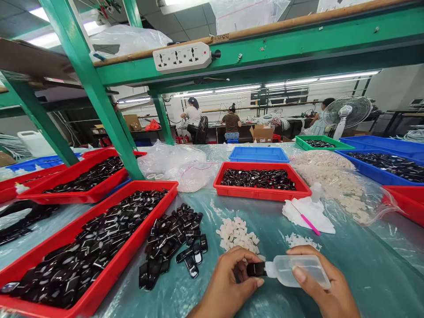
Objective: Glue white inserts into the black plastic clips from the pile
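My left hand [230,280] pinches a small black plastic casing [255,269] between thumb and fingers. In my right hand [323,278] lies a translucent squeeze bottle [298,270], tipped on its side. Its nozzle points left and meets the casing's end; whether anything flows out cannot be made out. Just beyond my left hand is a heap of whitish small pieces [236,234]. A smaller pile of tiny white bits [302,241] lies beyond the bottle. To the left, loose black casings [175,238] are heaped on the green table covering [198,296].
Red trays of black parts stand at left [145,238] and centre back [261,193]. A pink-handled tool [309,224] rests on a white cloth [326,225]. Bagged whitish pieces [344,190] lie at right. A green shelf frame [96,92] rises overhead. Several people sit farther back.
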`<action>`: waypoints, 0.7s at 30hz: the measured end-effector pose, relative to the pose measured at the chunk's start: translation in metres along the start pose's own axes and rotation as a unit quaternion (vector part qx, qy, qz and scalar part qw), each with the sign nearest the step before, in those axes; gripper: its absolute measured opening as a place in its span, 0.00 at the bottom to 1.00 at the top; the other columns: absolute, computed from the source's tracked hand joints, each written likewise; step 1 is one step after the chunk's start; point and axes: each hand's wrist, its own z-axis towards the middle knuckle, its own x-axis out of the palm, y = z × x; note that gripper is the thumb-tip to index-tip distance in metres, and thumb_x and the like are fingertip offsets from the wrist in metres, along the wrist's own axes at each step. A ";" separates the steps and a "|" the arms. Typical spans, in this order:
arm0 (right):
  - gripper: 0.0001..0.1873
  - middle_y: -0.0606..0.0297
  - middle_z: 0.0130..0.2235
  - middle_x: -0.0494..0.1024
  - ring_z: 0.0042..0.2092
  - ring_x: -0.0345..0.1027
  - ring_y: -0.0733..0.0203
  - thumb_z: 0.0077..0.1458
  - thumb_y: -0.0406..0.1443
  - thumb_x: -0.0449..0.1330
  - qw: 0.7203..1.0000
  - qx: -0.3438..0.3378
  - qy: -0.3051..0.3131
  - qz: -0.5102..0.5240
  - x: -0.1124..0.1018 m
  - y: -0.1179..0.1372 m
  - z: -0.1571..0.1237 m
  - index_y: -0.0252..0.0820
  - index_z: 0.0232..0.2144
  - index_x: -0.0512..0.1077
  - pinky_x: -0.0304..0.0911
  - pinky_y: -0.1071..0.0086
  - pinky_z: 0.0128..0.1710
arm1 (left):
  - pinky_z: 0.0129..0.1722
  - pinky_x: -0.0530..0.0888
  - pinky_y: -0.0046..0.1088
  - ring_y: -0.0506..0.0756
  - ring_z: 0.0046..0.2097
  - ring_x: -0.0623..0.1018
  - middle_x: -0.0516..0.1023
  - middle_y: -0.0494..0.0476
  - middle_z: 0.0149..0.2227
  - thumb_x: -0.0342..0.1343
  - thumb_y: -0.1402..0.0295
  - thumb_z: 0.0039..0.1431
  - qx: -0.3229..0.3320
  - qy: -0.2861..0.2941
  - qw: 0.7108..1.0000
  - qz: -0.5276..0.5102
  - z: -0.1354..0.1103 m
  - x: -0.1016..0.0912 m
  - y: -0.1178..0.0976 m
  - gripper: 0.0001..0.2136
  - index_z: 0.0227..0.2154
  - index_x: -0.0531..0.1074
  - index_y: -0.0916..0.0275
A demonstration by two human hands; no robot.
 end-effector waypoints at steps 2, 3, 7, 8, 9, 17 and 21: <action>0.18 0.70 0.24 0.72 0.23 0.63 0.64 0.40 0.52 0.62 1.000 -0.004 0.004 0.004 0.000 0.000 0.000 0.46 0.27 0.73 0.56 0.74 0.22 | 0.29 0.66 0.24 0.50 0.28 0.68 0.73 0.52 0.30 0.61 0.78 0.42 0.002 -0.002 1.000 0.000 0.000 0.000 -0.001 0.10 0.31 0.75 0.63; 0.18 0.70 0.24 0.72 0.23 0.63 0.64 0.40 0.52 0.62 1.000 -0.004 0.006 0.005 0.000 0.001 0.000 0.46 0.27 0.73 0.56 0.74 0.22 | 0.29 0.66 0.24 0.50 0.28 0.68 0.73 0.52 0.30 0.61 0.78 0.42 0.002 -0.002 1.000 0.000 0.000 0.000 -0.001 0.10 0.30 0.75 0.63; 0.17 0.68 0.26 0.73 0.24 0.63 0.62 0.40 0.51 0.62 1.000 -0.006 -0.008 -0.002 0.001 0.003 0.000 0.45 0.27 0.74 0.56 0.73 0.23 | 0.29 0.66 0.24 0.50 0.28 0.68 0.73 0.51 0.29 0.61 0.79 0.42 -0.004 -0.004 1.000 0.003 -0.001 0.000 -0.005 0.10 0.30 0.76 0.63; 0.17 0.68 0.26 0.73 0.25 0.63 0.62 0.40 0.51 0.63 1.000 -0.007 -0.011 -0.003 0.001 0.003 -0.001 0.45 0.27 0.74 0.57 0.73 0.24 | 0.30 0.66 0.24 0.50 0.28 0.68 0.73 0.51 0.29 0.61 0.79 0.42 -0.007 -0.004 1.000 0.001 -0.001 0.000 -0.005 0.10 0.30 0.76 0.63; 0.18 0.68 0.26 0.73 0.25 0.63 0.61 0.39 0.51 0.63 1.000 -0.006 -0.011 -0.002 0.001 0.003 -0.001 0.45 0.27 0.74 0.57 0.72 0.24 | 0.30 0.66 0.24 0.50 0.29 0.69 0.74 0.51 0.29 0.61 0.79 0.42 -0.011 -0.005 1.000 -0.006 -0.002 0.000 -0.005 0.11 0.30 0.76 0.63; 0.20 0.68 0.25 0.75 0.25 0.64 0.63 0.37 0.53 0.64 0.992 0.064 -0.008 0.108 0.001 0.001 0.004 0.46 0.27 0.75 0.59 0.74 0.23 | 0.32 0.66 0.25 0.51 0.30 0.72 0.73 0.51 0.25 0.61 0.76 0.42 -0.088 0.034 0.989 -0.113 -0.001 0.001 0.004 0.11 0.33 0.73 0.65; 0.21 0.64 0.30 0.79 0.27 0.67 0.61 0.35 0.51 0.67 0.976 0.105 -0.037 0.187 0.002 -0.001 0.009 0.45 0.31 0.77 0.65 0.72 0.25 | 0.31 0.65 0.24 0.53 0.32 0.75 0.73 0.50 0.24 0.63 0.74 0.41 -0.102 0.035 0.984 -0.139 0.000 0.002 0.006 0.11 0.31 0.74 0.64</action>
